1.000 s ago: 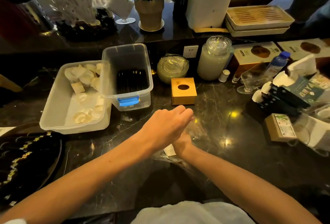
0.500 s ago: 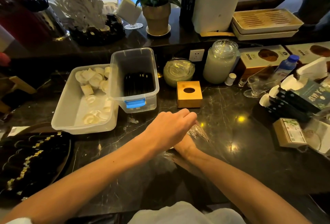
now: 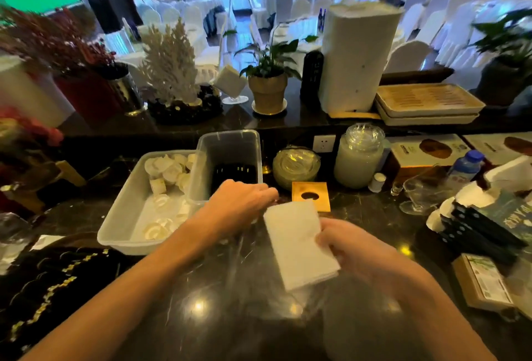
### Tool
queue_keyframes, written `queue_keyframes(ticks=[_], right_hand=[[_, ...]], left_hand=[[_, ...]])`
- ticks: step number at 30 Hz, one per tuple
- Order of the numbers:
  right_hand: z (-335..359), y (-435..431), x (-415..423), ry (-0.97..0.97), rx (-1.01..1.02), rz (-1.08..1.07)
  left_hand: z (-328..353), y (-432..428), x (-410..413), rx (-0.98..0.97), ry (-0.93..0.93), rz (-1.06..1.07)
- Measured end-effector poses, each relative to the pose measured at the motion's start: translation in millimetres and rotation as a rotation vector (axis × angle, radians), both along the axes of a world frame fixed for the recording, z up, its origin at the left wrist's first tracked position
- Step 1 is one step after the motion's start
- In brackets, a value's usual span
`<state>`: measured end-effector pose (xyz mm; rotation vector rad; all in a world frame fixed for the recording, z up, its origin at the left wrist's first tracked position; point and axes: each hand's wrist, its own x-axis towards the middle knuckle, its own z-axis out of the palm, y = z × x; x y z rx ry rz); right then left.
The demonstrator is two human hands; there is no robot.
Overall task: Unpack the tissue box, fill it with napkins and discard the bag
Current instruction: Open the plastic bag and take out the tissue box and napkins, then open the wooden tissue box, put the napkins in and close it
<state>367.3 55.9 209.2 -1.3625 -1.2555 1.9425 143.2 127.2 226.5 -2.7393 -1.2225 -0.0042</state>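
Note:
A small wooden tissue box (image 3: 311,196) with a round hole in its top stands on the dark marble counter, just behind my hands. My right hand (image 3: 349,245) grips a white stack of napkins (image 3: 299,245) by its right edge and holds it tilted above the counter. My left hand (image 3: 244,202) is closed on the thin clear plastic bag (image 3: 253,283), which trails, blurred, under the napkins. The bag's outline is hard to make out.
Two clear plastic bins (image 3: 230,159) stand to the left, one (image 3: 123,225) with white folded pieces. Glass jars (image 3: 358,156), a water bottle (image 3: 465,166), boxes and a glass crowd the right. A raised ledge behind carries a plant pot (image 3: 267,92) and trays (image 3: 429,101).
My right hand has come out from under my left hand with the napkin stack, lifted to the right. My left hand moved up and left. The view tilted upward.

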Motion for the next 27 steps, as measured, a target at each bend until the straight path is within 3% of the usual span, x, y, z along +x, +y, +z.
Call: queue_keyframes(ticks=[4, 7, 12, 17, 27], right_hand=[[14, -2, 35, 0.548, -0.053, -0.290], [11, 1, 48, 0.696, -0.085, -0.385], [-25, 8, 77, 0.614, -0.120, -0.505], [-88, 10, 100, 0.362, -0.158, -0.562], [-237, 8, 106, -0.125, -0.195, -0.431]], left_hand=[[2, 11, -9, -0.061, 0.018, 0.034], [1, 12, -17, -0.111, -0.085, -0.014], [14, 1, -36, -0.016, -0.077, -0.088], [6, -46, -52, 0.073, -0.052, -0.276], [-181, -126, -56, -0.254, 0.106, -0.121]])
